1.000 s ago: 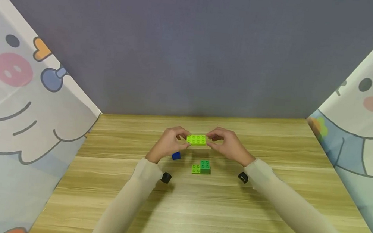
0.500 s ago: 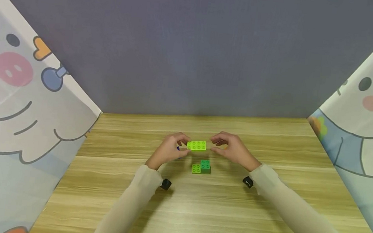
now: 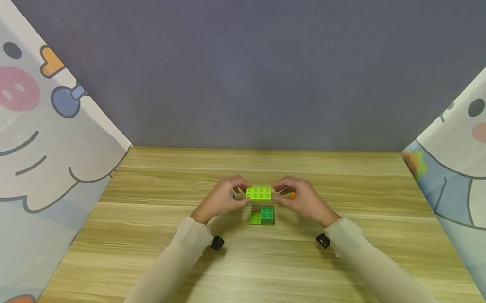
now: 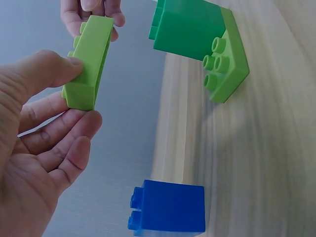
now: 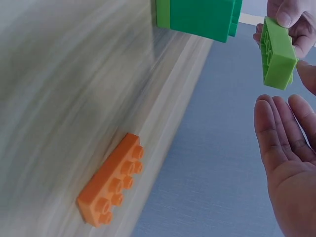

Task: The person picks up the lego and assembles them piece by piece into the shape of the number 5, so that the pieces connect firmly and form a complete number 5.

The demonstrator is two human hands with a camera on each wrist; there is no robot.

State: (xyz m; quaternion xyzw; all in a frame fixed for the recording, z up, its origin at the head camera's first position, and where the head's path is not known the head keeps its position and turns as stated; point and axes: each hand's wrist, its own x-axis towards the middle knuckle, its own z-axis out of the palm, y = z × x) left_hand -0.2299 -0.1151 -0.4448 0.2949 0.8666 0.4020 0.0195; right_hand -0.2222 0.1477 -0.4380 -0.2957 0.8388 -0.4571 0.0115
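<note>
My left hand (image 3: pixel 226 196) pinches a lime-green toy building brick (image 3: pixel 258 193) by its left end, thumb on one side and fingers at the other. The brick is held above the table, studs facing up. At its other end is my right hand (image 3: pixel 304 199), fingers straight and spread apart, thumb tip right by the brick in the right wrist view. Below the held brick, a taller green brick (image 3: pixel 267 216) sits on one half of a flat lime-green piece (image 3: pixel 255 218), whose other studs show. A blue brick (image 4: pixel 170 207) stands on the table near my left hand.
An orange brick (image 5: pixel 109 180) with two rows of studs lies on the wooden table (image 3: pixel 257 279) beneath my right hand, mostly hidden in the head view. A grey wall (image 3: pixel 273 66) rises behind the table. Cartoon-printed panels (image 3: pixel 14 149) flank it.
The right fingers have come off the brick's right end and spread slightly apart from it. Both hands, and the brick in my left, have moved a little toward me and to the right.
</note>
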